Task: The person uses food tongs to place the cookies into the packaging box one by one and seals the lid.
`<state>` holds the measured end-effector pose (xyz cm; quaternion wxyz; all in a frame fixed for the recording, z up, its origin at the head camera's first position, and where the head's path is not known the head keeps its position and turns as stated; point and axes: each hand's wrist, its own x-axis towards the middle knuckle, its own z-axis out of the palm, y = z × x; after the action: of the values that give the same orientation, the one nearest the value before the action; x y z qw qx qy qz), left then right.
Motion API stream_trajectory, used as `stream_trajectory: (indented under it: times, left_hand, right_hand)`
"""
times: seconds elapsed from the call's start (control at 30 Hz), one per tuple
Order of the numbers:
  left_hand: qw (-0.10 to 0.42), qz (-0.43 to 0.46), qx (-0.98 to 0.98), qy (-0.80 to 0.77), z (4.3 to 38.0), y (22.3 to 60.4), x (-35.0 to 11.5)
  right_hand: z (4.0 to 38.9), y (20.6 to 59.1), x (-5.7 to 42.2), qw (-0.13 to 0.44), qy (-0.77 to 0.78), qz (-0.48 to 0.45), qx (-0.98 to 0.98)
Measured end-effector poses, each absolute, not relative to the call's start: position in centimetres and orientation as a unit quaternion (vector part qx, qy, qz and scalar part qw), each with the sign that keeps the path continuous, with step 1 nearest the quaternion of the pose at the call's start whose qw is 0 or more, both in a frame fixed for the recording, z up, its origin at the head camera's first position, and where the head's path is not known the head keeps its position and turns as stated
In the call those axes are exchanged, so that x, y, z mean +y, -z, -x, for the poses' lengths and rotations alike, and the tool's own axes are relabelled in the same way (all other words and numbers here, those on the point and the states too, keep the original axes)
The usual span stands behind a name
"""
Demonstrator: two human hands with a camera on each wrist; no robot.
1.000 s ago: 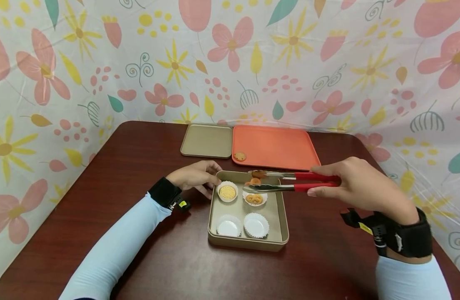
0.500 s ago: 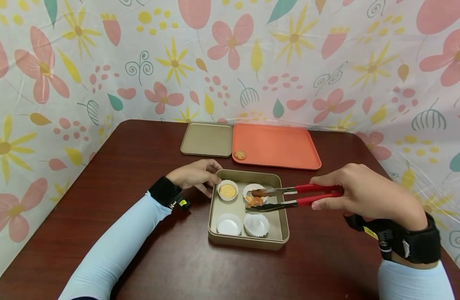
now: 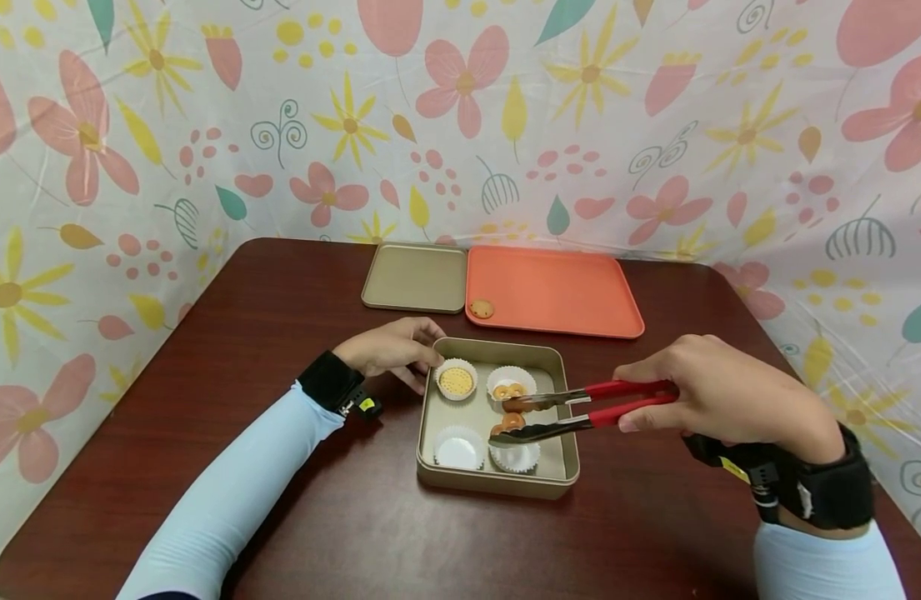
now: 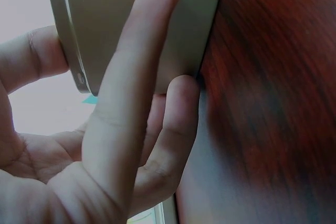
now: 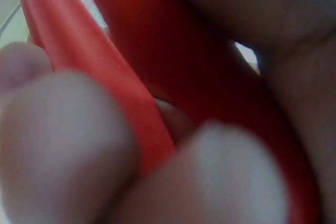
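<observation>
A beige rectangular tin (image 3: 498, 492) holds several white paper cups. At its back left corner, my left hand (image 3: 391, 348) holds the tin, thumb and fingers against the outer walls. My right hand (image 3: 718, 390) grips red-handled tongs (image 3: 633, 398), whose metal tips pinch a brown pretzel-shaped biscuit (image 3: 513, 422) above the front right cup (image 3: 516, 457). Similar pretzel shapes show in the back right cup (image 3: 511, 372), partly behind the tongs. A round yellow biscuit (image 3: 456, 382) sits in the back left cup. The front left cup (image 3: 458, 450) shows a bare white bottom.
Behind the tin lie a flat beige tray or lid (image 3: 417, 277) and an orange tray (image 3: 553, 292). One round biscuit (image 3: 481, 309) rests in the orange tray's near left corner. A flowered cloth (image 3: 460, 125) hangs behind the dark wooden table (image 3: 295, 525).
The tongs have moved toward the front of the tin, carrying the pretzel-shaped biscuit from over the back right cup to over the front right one. My left hand stays at the tin's corner.
</observation>
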<state>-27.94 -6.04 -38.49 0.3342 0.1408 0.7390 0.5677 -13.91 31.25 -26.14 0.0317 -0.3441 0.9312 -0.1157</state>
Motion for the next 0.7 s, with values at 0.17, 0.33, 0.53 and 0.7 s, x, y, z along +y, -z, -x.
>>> stream_trajectory:
  times: [0.17, 0.33, 0.53, 0.7]
  left_hand:
    - [0.334, -0.139, 0.739, -0.569, 27.86, 38.40, -6.02]
    - [0.335, -0.139, 0.737, -0.570, 27.92, 38.43, -6.00]
    - [0.337, -0.140, 0.738, -0.568, 28.09, 38.55, -6.04]
    - [0.337, -0.138, 0.737, -0.569, 28.01, 38.54, -6.06]
  right_hand:
    - [14.09, 26.39, 31.12, 0.032, 0.110, 0.353, 0.929]
    - [14.16, 26.44, 31.00, 0.043, 0.105, 0.346, 0.931]
    - [14.20, 26.49, 30.87, 0.051, 0.102, 0.341, 0.933]
    - [14.29, 26.56, 30.78, 0.047, 0.100, 0.349, 0.930]
